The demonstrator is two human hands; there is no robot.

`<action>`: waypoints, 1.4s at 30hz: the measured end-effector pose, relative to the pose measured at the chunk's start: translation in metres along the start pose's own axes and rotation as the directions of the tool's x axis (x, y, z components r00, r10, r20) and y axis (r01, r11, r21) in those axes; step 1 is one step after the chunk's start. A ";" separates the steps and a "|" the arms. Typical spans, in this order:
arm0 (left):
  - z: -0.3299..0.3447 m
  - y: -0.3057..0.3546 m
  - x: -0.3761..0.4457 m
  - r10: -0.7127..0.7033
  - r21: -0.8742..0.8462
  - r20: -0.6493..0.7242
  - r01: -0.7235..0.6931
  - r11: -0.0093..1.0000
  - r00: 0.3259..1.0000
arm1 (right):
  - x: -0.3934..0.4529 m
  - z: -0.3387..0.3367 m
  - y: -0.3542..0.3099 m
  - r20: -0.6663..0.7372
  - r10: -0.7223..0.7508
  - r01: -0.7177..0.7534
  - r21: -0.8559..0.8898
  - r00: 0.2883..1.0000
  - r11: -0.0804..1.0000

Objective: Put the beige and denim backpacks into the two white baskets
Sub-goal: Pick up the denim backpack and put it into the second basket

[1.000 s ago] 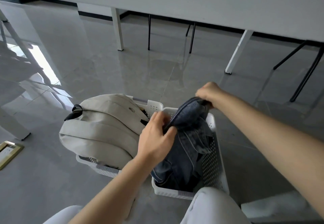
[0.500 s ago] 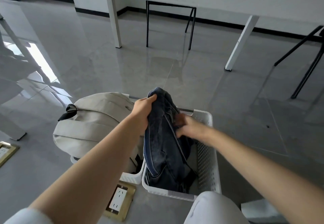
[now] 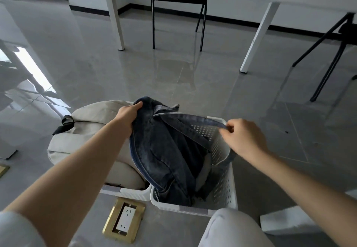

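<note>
While left hand pinches denim backpack top, right hand pinches strap; bag half inside right basket below grip. Risk: strap snags rim, tips basket.

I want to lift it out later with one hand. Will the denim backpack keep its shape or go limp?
Probably limp: the denim backpack sags and creases between the left hand and the basket. Its strap is pulled taut by the right hand, so it could drag on the rim. It looks near empty, likely light.
</note>
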State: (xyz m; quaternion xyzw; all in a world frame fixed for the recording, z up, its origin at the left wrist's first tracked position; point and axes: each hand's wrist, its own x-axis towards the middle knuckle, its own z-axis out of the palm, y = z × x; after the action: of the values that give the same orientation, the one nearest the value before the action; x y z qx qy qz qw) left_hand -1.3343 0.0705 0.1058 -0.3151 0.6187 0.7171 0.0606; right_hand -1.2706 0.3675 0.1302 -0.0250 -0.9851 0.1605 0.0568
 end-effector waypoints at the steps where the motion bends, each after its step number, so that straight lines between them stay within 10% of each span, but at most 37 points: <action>1: -0.003 -0.002 0.002 0.006 0.001 -0.013 -0.006 1.000 1.000 | -0.004 -0.006 -0.003 -0.065 -0.002 0.003 0.015 0.998 1.000; 5: -0.012 -0.005 0.007 0.008 0.005 -0.037 -0.008 1.000 0.999 | -0.034 -0.003 -0.010 -0.213 -0.112 0.141 0.126 0.971 0.982; 11: -0.022 -0.006 0.016 -0.046 0.030 -0.036 0.047 0.998 0.998 | -0.069 0.024 0.007 0.153 -0.440 0.453 -0.065 0.885 0.889; 16: -0.023 -0.006 0.016 -0.020 0.045 -0.045 0.022 0.999 0.999 | -0.052 0.024 0.004 -0.179 -0.370 0.349 -0.139 0.911 0.927; 30: -0.025 -0.007 0.023 -0.013 0.075 -0.043 0.016 0.997 0.999 | -0.069 0.046 0.030 -0.167 -0.306 0.287 -0.130 0.937 0.949; 32: -0.026 -0.007 0.023 -0.023 0.056 -0.049 0.026 0.998 0.999 | -0.074 0.061 0.033 0.230 -0.492 0.536 -0.203 0.839 0.819; 35: -0.020 -0.007 0.020 -0.025 0.023 -0.016 0.026 0.999 1.000 | -0.064 0.076 0.030 0.806 -0.281 0.562 -0.077 0.521 0.823; 42: -0.019 -0.018 0.024 -0.037 -0.032 0.043 0.038 0.999 0.998 | 0.040 0.122 -0.020 0.421 -0.243 0.186 0.172 0.874 0.967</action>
State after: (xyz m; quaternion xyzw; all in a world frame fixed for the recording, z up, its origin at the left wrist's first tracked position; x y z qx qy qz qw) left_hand -1.3375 0.0501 0.0774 -0.3123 0.5993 0.7325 0.0821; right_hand -1.3251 0.3127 0.0261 0.1252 -0.9569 0.2164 -0.1477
